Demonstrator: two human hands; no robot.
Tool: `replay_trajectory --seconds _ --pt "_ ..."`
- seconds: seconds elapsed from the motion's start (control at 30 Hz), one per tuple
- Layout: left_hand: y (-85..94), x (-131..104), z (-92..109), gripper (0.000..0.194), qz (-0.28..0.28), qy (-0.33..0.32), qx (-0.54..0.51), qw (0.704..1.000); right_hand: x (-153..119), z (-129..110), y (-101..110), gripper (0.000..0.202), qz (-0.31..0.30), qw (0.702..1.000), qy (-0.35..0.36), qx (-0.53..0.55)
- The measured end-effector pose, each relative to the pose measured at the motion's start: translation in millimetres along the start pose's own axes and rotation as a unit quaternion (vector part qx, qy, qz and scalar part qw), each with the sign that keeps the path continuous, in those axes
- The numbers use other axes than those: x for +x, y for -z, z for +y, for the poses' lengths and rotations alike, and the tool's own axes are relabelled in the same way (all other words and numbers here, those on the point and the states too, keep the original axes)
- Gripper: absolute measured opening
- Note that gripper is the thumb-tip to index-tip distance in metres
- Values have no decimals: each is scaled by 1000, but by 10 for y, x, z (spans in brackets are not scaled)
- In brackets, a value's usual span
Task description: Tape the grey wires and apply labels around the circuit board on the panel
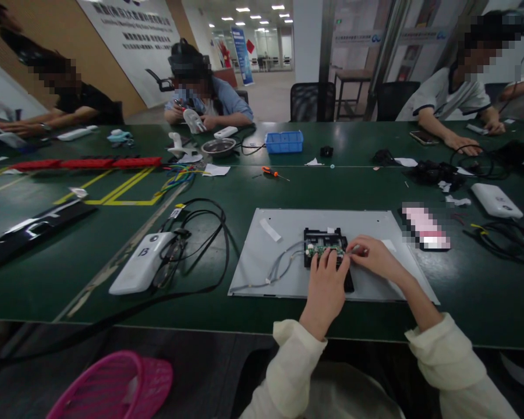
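Observation:
A black open device (325, 234) with a green circuit board (324, 250) lies on a grey metal panel (271, 250). Grey cables (282, 262) run from its left side across the panel. My left hand (329, 279) rests over the device's front part, its fingers spread and touching the board area. At the device's right edge, my right hand (371, 255) pinches something small that I cannot make out. A black piece (348, 282) shows beside my left hand, under the device's right side.
A pixelated phone (425, 227) lies right of the panel. To the left are a white power bank (142, 262) and black cables (225, 233). Beyond are an orange screwdriver (271, 172), a blue basket (283, 142) and people across the table. A pink basket (152, 378) stands below the edge.

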State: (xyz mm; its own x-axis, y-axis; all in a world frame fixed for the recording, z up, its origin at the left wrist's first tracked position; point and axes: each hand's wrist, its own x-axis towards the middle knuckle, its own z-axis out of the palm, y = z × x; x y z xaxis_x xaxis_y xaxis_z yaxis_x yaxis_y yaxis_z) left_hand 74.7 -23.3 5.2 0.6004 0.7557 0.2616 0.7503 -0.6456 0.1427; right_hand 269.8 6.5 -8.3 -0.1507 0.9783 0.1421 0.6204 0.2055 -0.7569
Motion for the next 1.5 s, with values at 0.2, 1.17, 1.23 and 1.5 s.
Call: replay_trajectory --seconds 0.2,1.17,1.23,1.5 --pt "-8 -23 7 47 3 -1 19 1000 -36 -39 -6 14 -1 1000 7 7" --pt "404 506 -2031 15 105 227 -164 954 -131 -75 -17 17 73 996 21 -43" --pt "533 478 -1961 20 135 216 -232 939 -128 -72 -16 17 70 996 21 -50" --pt "657 23 -1470 20 128 201 -266 934 -158 -243 -50 19 127 990 30 -58"
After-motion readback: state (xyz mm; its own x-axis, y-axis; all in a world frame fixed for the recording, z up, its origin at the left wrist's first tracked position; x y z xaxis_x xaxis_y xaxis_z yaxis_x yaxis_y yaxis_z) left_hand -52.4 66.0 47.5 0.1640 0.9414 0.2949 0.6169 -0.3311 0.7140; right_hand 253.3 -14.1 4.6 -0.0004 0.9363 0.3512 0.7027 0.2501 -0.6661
